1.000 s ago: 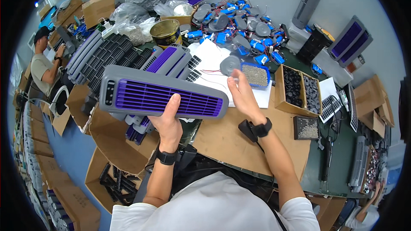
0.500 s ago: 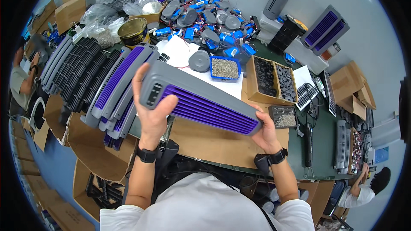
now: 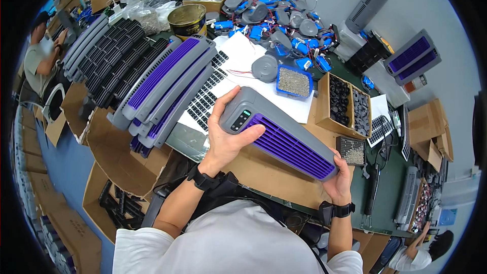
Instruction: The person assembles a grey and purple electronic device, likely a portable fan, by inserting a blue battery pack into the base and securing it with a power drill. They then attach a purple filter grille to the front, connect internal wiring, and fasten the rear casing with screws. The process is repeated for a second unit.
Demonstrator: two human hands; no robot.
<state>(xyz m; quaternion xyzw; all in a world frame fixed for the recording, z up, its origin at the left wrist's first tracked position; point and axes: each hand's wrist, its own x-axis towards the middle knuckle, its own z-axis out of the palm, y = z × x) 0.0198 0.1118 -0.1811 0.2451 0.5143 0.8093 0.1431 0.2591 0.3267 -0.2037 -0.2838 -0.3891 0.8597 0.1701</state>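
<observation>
A long grey appliance housing (image 3: 269, 106) with purple slats is held slantwise above the workbench, its left end farther away. At that end is a small black control panel (image 3: 240, 121) with a green light showing. My left hand (image 3: 223, 139) is closed around the panel end, thumb on the front face near the slats and fingers over the far edge. My right hand (image 3: 338, 178) grips the other end, with its fingers partly hidden. Beneath the housing lies a brown cardboard sheet (image 3: 253, 172).
Similar grey-purple housings (image 3: 167, 76) and black grilles (image 3: 114, 61) stack at left. Behind are a blue tray of small parts (image 3: 294, 82), blue-and-grey components (image 3: 276, 18) and an open tin (image 3: 187, 18). To the right are a divided box (image 3: 324, 104) and a black tool (image 3: 374, 187). Other people sit at both sides.
The panel now shows a green light that was dark before. My view has turned a little left, so the bench appears shifted right. Both hands keep their grip and the housing slants more steeply.
</observation>
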